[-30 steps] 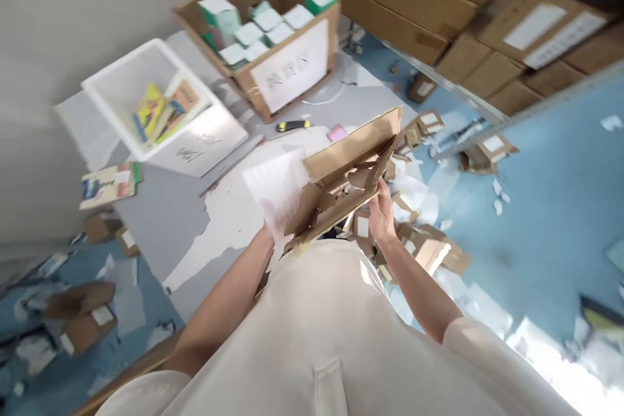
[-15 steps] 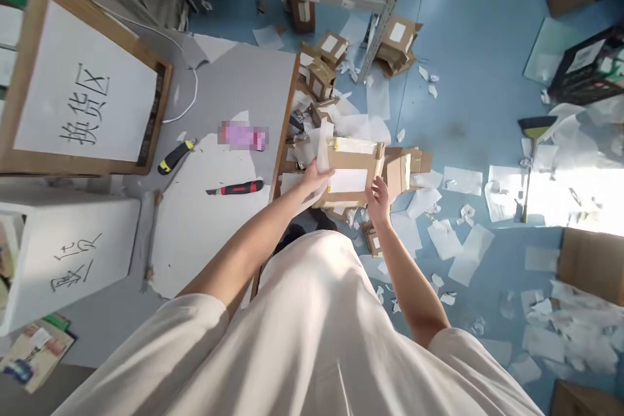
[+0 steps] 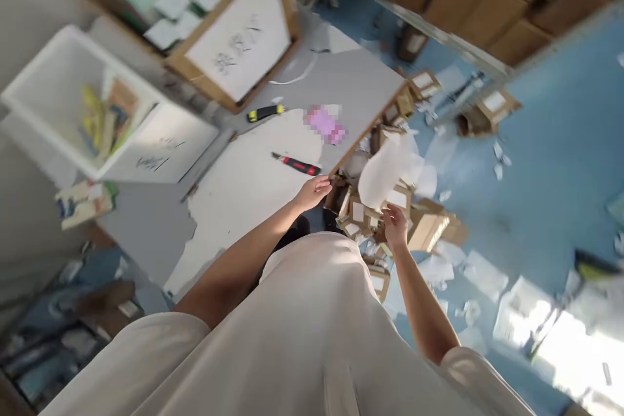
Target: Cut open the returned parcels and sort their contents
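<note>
My left hand point(image 3: 313, 192) is beside the table's front edge with its fingers stretched out, holding nothing. Over the pile of cardboard boxes point(image 3: 358, 212) is my right hand point(image 3: 396, 226), its fingers apart and slightly bent, with nothing visible in it. A white, translucent packing sheet point(image 3: 381, 172) lies or hangs just beyond that hand; whether it touches the fingertips I cannot tell. On the table point(image 3: 361, 81), near my left hand, rests a red and black utility knife point(image 3: 296, 164). Farther back are a yellow and black utility knife point(image 3: 264, 113) and a blurred pink item point(image 3: 325, 125).
A cardboard box with a handwritten sign point(image 3: 244, 39) and a white bin point(image 3: 160, 143) stand on the table's left. Shelving with brown boxes point(image 3: 468, 0) runs along the back. Paper scraps point(image 3: 482, 273) litter the blue floor point(image 3: 550, 162).
Both hands have let go of the flat cardboard box they held. My left hand has drawn back toward the table edge. The camera view has turned toward the table.
</note>
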`<state>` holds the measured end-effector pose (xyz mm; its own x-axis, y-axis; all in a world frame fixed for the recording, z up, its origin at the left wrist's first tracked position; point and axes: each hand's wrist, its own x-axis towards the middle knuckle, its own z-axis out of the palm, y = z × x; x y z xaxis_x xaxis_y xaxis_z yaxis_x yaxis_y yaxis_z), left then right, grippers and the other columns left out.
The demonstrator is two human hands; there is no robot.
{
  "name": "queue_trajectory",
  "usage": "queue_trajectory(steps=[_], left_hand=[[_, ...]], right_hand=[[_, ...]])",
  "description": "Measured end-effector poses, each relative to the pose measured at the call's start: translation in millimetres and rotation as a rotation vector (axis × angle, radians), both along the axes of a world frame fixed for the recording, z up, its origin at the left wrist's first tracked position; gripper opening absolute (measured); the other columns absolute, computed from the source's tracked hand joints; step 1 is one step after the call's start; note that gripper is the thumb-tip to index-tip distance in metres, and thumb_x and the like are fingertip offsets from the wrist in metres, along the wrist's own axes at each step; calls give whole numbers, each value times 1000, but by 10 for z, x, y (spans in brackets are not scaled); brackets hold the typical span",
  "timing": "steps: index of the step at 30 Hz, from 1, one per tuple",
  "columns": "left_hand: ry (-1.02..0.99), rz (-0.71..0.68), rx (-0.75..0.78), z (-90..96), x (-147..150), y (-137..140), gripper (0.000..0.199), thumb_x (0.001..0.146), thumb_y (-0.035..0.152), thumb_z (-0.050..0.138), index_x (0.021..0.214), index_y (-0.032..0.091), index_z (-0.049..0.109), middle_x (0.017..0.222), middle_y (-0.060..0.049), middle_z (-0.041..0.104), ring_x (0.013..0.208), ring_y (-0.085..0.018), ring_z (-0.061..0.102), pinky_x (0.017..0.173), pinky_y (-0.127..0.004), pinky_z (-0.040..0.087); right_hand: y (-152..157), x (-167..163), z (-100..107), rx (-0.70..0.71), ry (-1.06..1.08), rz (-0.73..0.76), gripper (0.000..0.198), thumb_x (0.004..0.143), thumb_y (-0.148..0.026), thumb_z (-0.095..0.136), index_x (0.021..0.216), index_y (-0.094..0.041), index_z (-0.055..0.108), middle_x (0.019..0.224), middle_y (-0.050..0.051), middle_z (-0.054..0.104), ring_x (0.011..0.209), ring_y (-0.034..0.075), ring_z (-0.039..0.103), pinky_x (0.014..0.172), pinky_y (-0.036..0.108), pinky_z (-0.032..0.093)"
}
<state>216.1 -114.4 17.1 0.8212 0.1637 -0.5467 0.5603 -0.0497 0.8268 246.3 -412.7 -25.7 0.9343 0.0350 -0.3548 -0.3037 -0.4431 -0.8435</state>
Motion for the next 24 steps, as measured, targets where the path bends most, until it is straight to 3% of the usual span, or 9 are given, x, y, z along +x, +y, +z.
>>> queue_trajectory(steps=[3,6,8,11,14,17,20,24], left_hand=[[-74,308,71,249,-650,398,56,82,40,67,130,15,54,127,-18,62,118,-27,61,104,-44,45],[-113,665,157,449,-1487,628,54,81,38,66,129,14,54,125,-18,62,111,-26,63,100,-43,48],[-102,920,211,509,-2101,652,51,82,37,65,127,14,55,124,-17,63,108,-24,64,99,-43,48],[-79,1301,227,480,-3007,447,50,82,34,64,126,14,55,123,-17,63,108,-24,64,99,-41,49],[-54,1636,185,328,-3781,23,49,79,36,67,122,14,57,118,-16,65,103,-23,65,95,-40,51],[3,1871,139,96,-4409,-496,48,75,39,70,115,15,60,107,-13,69,98,-22,67,92,-40,52],[182,1922,100,-159,-4946,-1059,47,70,43,73,110,19,63,105,-12,70,91,-23,68,89,-40,52],[386,1912,53,-512,-5564,-1792,46,61,44,80,98,21,66,103,-14,71,91,-29,68,89,-40,50]], right_hand=[[600,386,151,33,-36,241,45,76,-51,54,104,-17,61,88,9,70,68,19,65,70,39,54],[1479,613,292,104,-87,567,40,77,-49,56,101,-18,61,90,9,69,70,18,65,73,40,55],[2141,592,390,142,-99,806,38,77,-48,58,99,-18,61,90,8,69,72,18,65,75,41,55],[3024,276,604,177,-127,1148,35,78,-47,59,98,-19,62,91,8,69,75,18,65,77,43,56],[3635,-353,901,189,-169,1419,34,81,-46,59,101,-19,63,92,8,69,75,18,65,79,44,56],[3949,-1265,1146,187,-187,1645,33,83,-46,58,103,-20,64,92,8,70,75,18,66,79,43,56],[3988,-2350,1197,168,-172,1915,32,85,-46,56,103,-20,65,93,8,71,77,19,66,79,42,56],[3739,-3725,916,87,-131,2373,34,89,-45,52,108,-22,67,98,8,72,85,21,67,82,40,54]])
